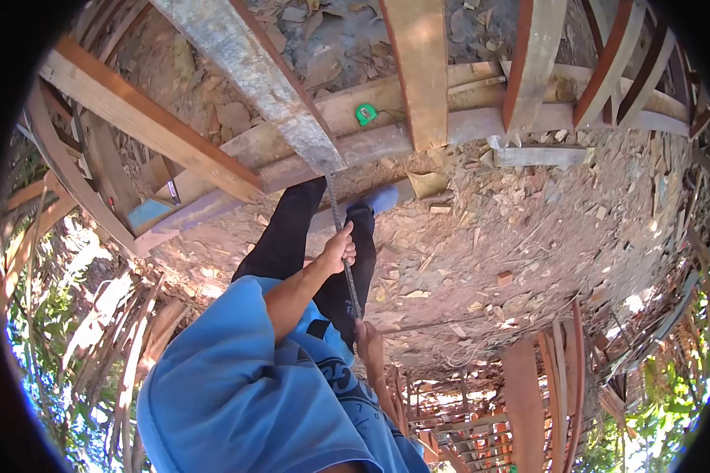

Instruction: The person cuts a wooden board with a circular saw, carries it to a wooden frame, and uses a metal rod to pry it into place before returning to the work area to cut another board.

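My left hand is closed around the middle of a long thin ribbed metal rod. Lower down, my right hand is wrapped round the rod's near end, close to my blue shirt. The rod's far end meets the tip of a weathered plank, at the edge of a long horizontal beam. A green tape measure lies on the timber beyond that beam.
More planks stand across the beam, including a brown one and one at the left. A short grey offcut lies on the debris-strewn dirt. Boards and slats are at the lower right. My legs are below the beam.
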{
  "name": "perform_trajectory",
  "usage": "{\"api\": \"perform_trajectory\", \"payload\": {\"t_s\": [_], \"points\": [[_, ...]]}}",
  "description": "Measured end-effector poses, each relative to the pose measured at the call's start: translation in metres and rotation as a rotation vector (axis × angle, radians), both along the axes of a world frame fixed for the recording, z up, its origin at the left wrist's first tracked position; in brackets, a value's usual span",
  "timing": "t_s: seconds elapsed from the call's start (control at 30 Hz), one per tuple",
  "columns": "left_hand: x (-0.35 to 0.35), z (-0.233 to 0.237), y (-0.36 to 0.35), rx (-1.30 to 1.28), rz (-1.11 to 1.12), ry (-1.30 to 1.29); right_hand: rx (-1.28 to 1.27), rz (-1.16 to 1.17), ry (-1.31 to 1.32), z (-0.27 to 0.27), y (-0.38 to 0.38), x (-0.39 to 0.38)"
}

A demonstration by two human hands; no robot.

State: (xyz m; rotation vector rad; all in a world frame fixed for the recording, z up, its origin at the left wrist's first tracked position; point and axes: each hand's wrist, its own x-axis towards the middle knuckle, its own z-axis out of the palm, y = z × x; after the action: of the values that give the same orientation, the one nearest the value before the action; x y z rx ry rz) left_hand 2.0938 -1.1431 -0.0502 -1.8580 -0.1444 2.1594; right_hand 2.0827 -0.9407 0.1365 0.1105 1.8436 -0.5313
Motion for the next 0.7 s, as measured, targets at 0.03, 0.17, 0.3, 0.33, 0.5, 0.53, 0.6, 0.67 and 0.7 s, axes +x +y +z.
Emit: {"api": "perform_trajectory", "payload": {"t_s": [0.03,0.17,0.3,0.33,0.5,0.53,0.6,0.67,0.7], "points": [[0.000,0.001,-0.001,0.004,-0.003,0.004,0.008,0.000,-0.009,0.004,-0.003,-0.001],[0.000,0.008,-0.011,0.027,-0.010,0.037,0.034,0.013,-0.020,0.014,-0.011,-0.001],[-0.004,0.017,-0.024,0.057,-0.009,0.040,-0.012,-0.066,-0.057,0.026,-0.022,-0.001],[-0.005,0.018,-0.028,0.073,-0.005,0.044,0.017,-0.170,-0.208,0.036,-0.034,-0.011],[-0.008,0.019,-0.048,0.059,-0.072,-0.046,0.158,-0.596,-0.621,0.071,-0.071,-0.045],[-0.007,0.010,-0.049,0.046,-0.078,-0.057,0.151,-0.602,-0.635,0.073,-0.071,-0.047],[-0.016,-0.003,-0.059,-0.105,-0.164,-0.129,0.133,-0.612,-0.660,0.073,-0.072,-0.049],[-0.039,-0.011,-0.079,-0.234,-0.318,-0.231,0.130,-0.551,-0.590,0.081,-0.083,-0.051],[-0.036,-0.039,-0.079,-0.282,-0.501,-0.271,0.110,-0.527,-0.552,0.079,-0.079,-0.043]]}}
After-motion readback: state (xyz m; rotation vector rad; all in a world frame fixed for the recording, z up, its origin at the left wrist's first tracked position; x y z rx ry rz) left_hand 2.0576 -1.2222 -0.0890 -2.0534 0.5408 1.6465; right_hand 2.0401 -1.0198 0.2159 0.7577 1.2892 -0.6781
